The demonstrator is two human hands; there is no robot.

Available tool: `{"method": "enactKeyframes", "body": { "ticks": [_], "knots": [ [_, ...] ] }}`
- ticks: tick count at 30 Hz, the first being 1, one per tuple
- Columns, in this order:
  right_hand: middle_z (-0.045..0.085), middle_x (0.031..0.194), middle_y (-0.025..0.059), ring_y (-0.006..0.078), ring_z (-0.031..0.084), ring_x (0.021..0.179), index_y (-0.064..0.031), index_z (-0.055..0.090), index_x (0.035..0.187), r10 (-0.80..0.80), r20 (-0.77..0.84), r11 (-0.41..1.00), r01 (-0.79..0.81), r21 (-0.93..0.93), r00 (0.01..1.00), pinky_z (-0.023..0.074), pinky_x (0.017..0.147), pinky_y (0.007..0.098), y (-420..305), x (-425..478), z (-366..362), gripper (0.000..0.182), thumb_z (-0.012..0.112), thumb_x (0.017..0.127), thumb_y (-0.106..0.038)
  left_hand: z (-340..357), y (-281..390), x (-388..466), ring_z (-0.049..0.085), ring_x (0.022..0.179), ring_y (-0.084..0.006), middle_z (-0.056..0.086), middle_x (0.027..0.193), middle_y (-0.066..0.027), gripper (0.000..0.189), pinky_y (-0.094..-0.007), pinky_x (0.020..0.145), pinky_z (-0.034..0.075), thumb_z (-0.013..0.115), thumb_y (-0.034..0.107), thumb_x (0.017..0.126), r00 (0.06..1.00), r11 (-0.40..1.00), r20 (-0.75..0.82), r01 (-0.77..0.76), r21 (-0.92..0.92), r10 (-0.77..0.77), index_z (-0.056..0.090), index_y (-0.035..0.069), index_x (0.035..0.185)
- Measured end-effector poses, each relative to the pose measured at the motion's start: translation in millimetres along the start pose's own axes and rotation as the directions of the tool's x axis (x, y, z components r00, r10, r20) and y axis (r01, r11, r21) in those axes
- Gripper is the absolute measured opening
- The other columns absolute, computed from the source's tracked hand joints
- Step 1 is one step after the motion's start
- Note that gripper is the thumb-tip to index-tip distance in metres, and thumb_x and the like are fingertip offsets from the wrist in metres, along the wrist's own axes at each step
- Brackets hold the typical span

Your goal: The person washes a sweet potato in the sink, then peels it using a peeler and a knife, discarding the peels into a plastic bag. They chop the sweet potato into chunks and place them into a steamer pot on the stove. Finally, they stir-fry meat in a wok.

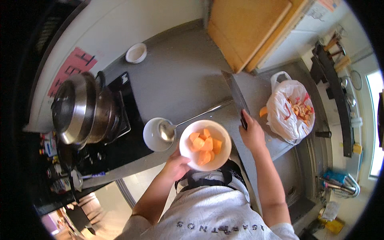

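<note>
My left hand [177, 165] grips the rim of a white bowl [223, 135], held up in front of my body. Chunks of orange vegetable [204, 144], perhaps sweet potato or pumpkin, lie in it. In my right hand [252, 135] is the dark handle of a kitchen knife [237, 90], its broad blade pointing away from me over the counter. Just left of the held bowl stands another white bowl [151, 138]. A metal ladle [168, 130] rests in that bowl, its long handle reaching right towards the knife blade.
At left a lidded steel pot [82, 111] sits on a black cooktop [135, 141]. A small white bowl [136, 53] is by the wall. To the right, a white plastic bag [277, 120] of peelings stands beside the sink [282, 174]. A wooden board [243, 27] leans at the back.
</note>
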State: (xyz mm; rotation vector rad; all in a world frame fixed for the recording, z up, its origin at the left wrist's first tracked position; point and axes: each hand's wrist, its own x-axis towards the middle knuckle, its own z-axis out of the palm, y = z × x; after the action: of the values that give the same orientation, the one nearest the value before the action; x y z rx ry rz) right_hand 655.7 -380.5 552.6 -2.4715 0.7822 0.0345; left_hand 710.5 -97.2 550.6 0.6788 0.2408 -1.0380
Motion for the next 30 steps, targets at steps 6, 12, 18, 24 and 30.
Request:
{"method": "enactKeyframes", "body": {
  "ticks": [6,12,18,24,30],
  "knots": [
    [0.060,0.112,0.0115,0.0319,0.059,0.101,-0.0275,0.042,0.136,-0.337,0.173,0.877,0.376,-0.300,0.925,0.0502,0.084,0.0427,-31,81,5,0.054,0.055,0.084,-0.020,-17,-28,-103,0.039,0.129,-0.0328,0.037,0.140,-0.0163,0.081,-0.0450,0.108,0.033,0.057,0.010,0.069,0.942,0.931,-0.163,-0.321,-0.176,0.294,0.023,0.004,0.142],
    [0.052,0.124,0.0122,0.0291,0.052,0.114,-0.0282,0.035,0.140,-0.442,0.346,0.695,0.560,-0.452,0.828,0.0477,0.090,0.0411,-88,149,52,0.057,0.054,0.087,-0.019,-63,-67,-182,0.047,0.122,-0.0330,0.043,0.134,-0.0157,0.077,-0.0459,0.094,0.048,0.056,0.011,0.068,0.790,0.837,-0.424,-0.534,-0.121,0.443,0.027,0.007,0.140],
    [0.045,0.131,0.0140,0.0335,0.045,0.120,-0.0257,0.028,0.144,-0.502,0.359,0.628,0.617,-0.475,0.787,0.0429,0.097,0.0418,-117,169,96,0.065,0.057,0.086,-0.013,-83,-64,-243,0.054,0.114,-0.0346,0.043,0.133,-0.0179,0.077,-0.0494,0.089,0.051,0.058,0.021,0.071,0.661,0.724,-0.514,-0.682,-0.106,0.547,0.026,0.010,0.140],
    [0.039,0.138,0.0190,0.0364,0.039,0.127,-0.0234,0.030,0.144,-0.362,0.361,0.688,0.507,-0.519,0.860,0.0374,0.103,0.0429,-148,159,105,0.067,0.050,0.084,0.000,-150,-39,-289,0.054,0.114,-0.0341,0.042,0.134,-0.0151,0.075,-0.0499,0.089,0.051,0.057,0.025,0.073,0.589,0.630,-0.567,-0.762,-0.151,0.576,0.025,0.013,0.140],
    [0.048,0.130,0.0191,0.0367,0.043,0.122,-0.0106,0.045,0.132,-0.561,0.020,0.665,0.465,-0.584,0.828,0.0393,0.100,0.0431,-185,186,90,0.044,0.050,0.088,-0.009,-205,48,-342,0.053,0.115,-0.0349,0.042,0.134,-0.0150,0.081,-0.0533,0.088,0.050,0.058,0.028,0.069,0.552,0.653,-0.538,-0.757,-0.003,0.637,0.024,0.014,0.141]
  ]
}}
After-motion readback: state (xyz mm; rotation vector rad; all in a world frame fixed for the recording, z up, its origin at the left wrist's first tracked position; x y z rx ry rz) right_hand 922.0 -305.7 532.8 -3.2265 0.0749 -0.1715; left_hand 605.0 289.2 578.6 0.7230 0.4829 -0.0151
